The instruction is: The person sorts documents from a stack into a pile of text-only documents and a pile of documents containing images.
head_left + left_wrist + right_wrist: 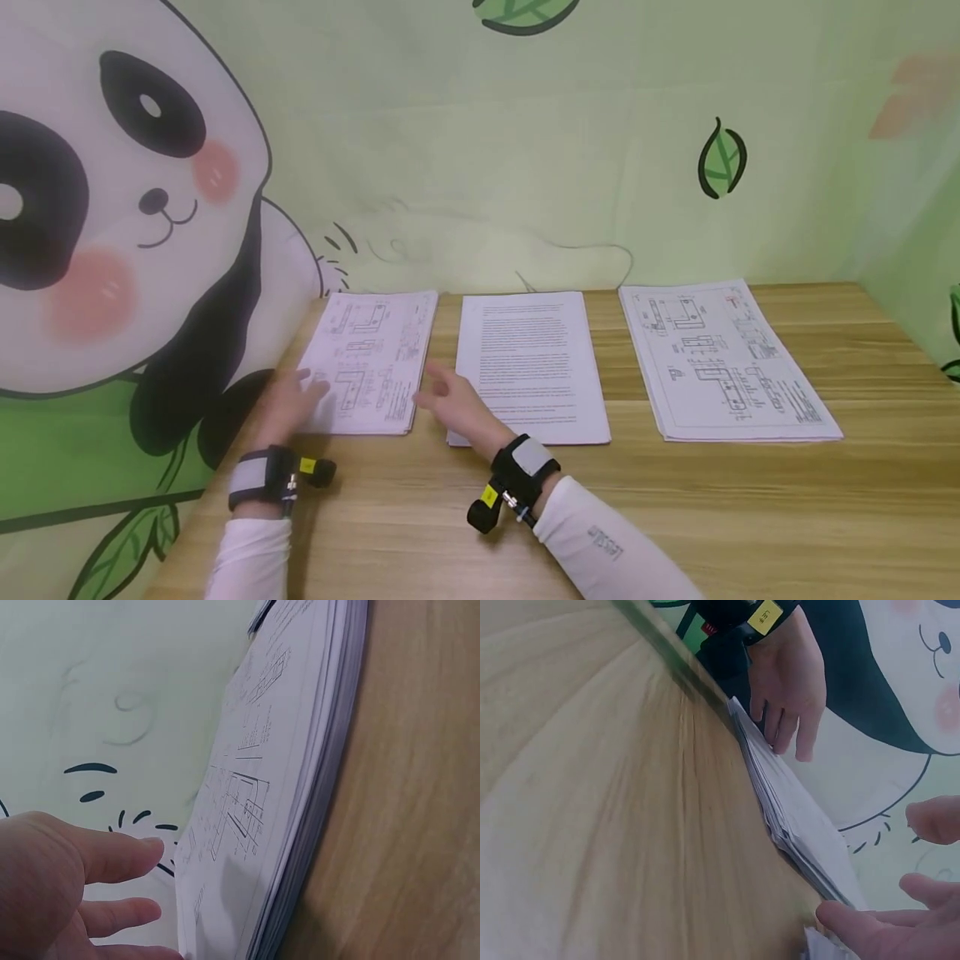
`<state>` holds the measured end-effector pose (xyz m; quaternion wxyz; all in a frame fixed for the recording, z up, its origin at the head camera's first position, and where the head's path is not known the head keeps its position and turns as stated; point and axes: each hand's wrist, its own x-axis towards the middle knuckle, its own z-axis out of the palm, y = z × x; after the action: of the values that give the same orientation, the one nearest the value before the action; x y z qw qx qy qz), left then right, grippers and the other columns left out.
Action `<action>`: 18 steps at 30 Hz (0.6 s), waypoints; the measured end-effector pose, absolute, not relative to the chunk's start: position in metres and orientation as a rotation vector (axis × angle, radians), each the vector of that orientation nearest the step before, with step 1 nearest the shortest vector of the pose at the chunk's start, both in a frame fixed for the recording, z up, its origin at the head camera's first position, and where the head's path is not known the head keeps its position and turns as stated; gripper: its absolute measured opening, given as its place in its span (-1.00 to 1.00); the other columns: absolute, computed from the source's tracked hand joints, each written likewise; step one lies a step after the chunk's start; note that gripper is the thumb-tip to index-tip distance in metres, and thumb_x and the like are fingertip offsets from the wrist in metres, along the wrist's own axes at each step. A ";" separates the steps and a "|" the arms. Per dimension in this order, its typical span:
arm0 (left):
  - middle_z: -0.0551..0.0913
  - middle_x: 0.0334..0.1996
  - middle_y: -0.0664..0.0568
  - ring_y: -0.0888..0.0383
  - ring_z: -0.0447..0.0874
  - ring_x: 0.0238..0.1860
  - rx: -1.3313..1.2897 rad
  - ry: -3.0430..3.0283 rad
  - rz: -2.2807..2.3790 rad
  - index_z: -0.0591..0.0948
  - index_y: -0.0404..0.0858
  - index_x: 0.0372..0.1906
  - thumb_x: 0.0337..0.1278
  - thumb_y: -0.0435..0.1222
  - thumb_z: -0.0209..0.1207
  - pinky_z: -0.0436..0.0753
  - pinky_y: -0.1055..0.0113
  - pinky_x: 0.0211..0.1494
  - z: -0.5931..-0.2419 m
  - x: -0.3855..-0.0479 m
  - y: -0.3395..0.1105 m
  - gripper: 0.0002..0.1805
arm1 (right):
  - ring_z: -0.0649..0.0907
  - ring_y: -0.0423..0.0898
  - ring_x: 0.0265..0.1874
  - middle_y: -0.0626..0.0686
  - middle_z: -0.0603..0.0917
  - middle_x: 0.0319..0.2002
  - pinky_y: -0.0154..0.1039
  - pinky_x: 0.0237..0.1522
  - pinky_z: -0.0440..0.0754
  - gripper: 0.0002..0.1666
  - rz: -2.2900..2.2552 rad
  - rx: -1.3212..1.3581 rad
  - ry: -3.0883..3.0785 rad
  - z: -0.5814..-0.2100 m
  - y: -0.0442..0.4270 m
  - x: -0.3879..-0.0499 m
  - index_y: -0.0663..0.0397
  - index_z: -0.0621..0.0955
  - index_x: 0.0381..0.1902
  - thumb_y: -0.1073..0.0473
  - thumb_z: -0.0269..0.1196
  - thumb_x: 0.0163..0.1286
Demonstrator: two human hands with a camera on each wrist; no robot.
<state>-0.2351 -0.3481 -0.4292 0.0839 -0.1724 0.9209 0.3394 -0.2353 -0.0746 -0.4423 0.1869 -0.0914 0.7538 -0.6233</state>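
Observation:
A stack of printed technical drawings (375,358) lies at the left of the wooden table, with many sheets showing at its edge in the left wrist view. My left hand (288,404) is at its left side, fingers loosely extended and holding nothing. Between this stack and a middle stack of text pages (525,367) is my right hand (461,408), its fingers spread toward the drawings' right edge. Both hands show in the right wrist view, the left hand (787,690) at the far side of the stack (799,817). Whether any fingertip touches paper I cannot tell.
Another stack of technical drawings (727,367) lies on the right of the table (750,525). Behind the table hangs a pale green cloth (487,167) printed with leaves and a large panda (172,200). Each wrist wears a black strap with a camera.

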 end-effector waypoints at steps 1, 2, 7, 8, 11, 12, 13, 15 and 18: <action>0.04 0.52 -0.43 -0.40 0.08 0.48 -0.509 2.747 1.009 0.00 -0.39 0.55 0.47 0.00 -0.13 0.17 -0.31 0.48 -0.429 -0.235 -0.348 -0.22 | 0.39 0.11 0.44 0.15 0.34 0.48 0.04 0.42 0.42 -0.25 -1.755 -0.251 2.104 -0.444 -0.076 -0.235 0.00 0.25 0.51 0.02 0.18 0.44; 0.03 0.52 -0.43 -0.40 0.07 0.49 -0.508 2.740 1.015 -0.01 -0.38 0.55 0.47 0.00 -0.13 0.16 -0.31 0.49 -0.429 -0.235 -0.348 -0.22 | 0.44 0.09 0.40 0.15 0.36 0.47 0.01 0.39 0.44 -0.24 -1.760 -0.242 2.082 -0.445 -0.077 -0.235 0.00 0.24 0.52 0.03 0.18 0.44; 0.04 0.53 -0.42 -0.39 0.08 0.49 -0.484 2.743 1.024 -0.01 -0.36 0.56 0.47 0.02 -0.12 0.18 -0.32 0.47 -0.427 -0.236 -0.348 -0.20 | 0.61 -0.03 0.13 0.21 0.46 0.35 -0.09 0.28 0.56 -0.21 -1.874 -0.181 1.890 -0.448 -0.081 -0.239 0.08 0.18 0.54 0.08 0.17 0.44; 0.05 0.53 -0.42 -0.38 0.09 0.48 -0.485 2.741 1.026 -0.01 -0.35 0.56 0.47 0.02 -0.11 0.19 -0.32 0.47 -0.427 -0.236 -0.347 -0.20 | 0.62 -0.02 0.13 0.23 0.47 0.34 -0.08 0.29 0.57 -0.21 -1.906 -0.163 1.836 -0.448 -0.082 -0.240 0.09 0.16 0.55 0.10 0.16 0.45; 0.06 0.53 -0.40 -0.37 0.10 0.48 -0.484 2.739 1.023 0.00 -0.35 0.56 0.46 0.01 -0.09 0.20 -0.30 0.47 -0.427 -0.236 -0.346 -0.20 | 0.60 0.03 0.24 0.25 0.42 0.39 -0.04 0.33 0.54 -0.18 -1.972 -0.112 1.720 -0.448 -0.085 -0.243 0.13 0.10 0.56 0.14 0.15 0.46; 0.08 0.52 -0.41 -0.37 0.11 0.48 -0.483 2.739 1.024 0.01 -0.35 0.56 0.46 0.01 -0.08 0.21 -0.29 0.47 -0.427 -0.236 -0.346 -0.21 | 0.60 0.04 0.25 0.26 0.42 0.38 -0.03 0.33 0.54 -0.17 -1.984 -0.096 1.700 -0.447 -0.087 -0.243 0.13 0.08 0.56 0.15 0.15 0.46; 0.09 0.52 -0.41 -0.37 0.12 0.48 -0.483 2.739 1.025 0.02 -0.36 0.55 0.46 0.00 -0.08 0.22 -0.28 0.47 -0.427 -0.236 -0.345 -0.21 | 0.60 0.05 0.25 0.26 0.42 0.39 -0.03 0.33 0.54 -0.16 -1.988 -0.082 1.693 -0.447 -0.088 -0.244 0.14 0.07 0.57 0.16 0.14 0.45; 0.13 0.51 -0.40 -0.37 0.15 0.47 -0.496 2.734 1.035 0.03 -0.36 0.55 0.46 -0.01 -0.08 0.24 -0.26 0.47 -0.427 -0.236 -0.344 -0.22 | 0.60 0.04 0.24 0.26 0.42 0.39 -0.04 0.31 0.55 -0.16 -1.979 -0.076 1.706 -0.446 -0.090 -0.245 0.17 0.05 0.57 0.18 0.13 0.45; 0.17 0.49 -0.40 -0.37 0.19 0.46 -0.529 2.714 1.057 0.02 -0.33 0.56 0.46 0.02 -0.09 0.29 -0.26 0.45 -0.426 -0.236 -0.343 -0.22 | 0.60 0.01 0.22 0.24 0.46 0.36 -0.04 0.31 0.56 -0.20 -1.959 -0.079 1.748 -0.446 -0.092 -0.246 0.21 0.09 0.55 0.21 0.11 0.45</action>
<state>-0.2358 -0.3430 -0.4262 0.0908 -0.1781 0.9130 0.3555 -0.2456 -0.0920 -0.4456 0.2546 -0.0291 0.6434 -0.7214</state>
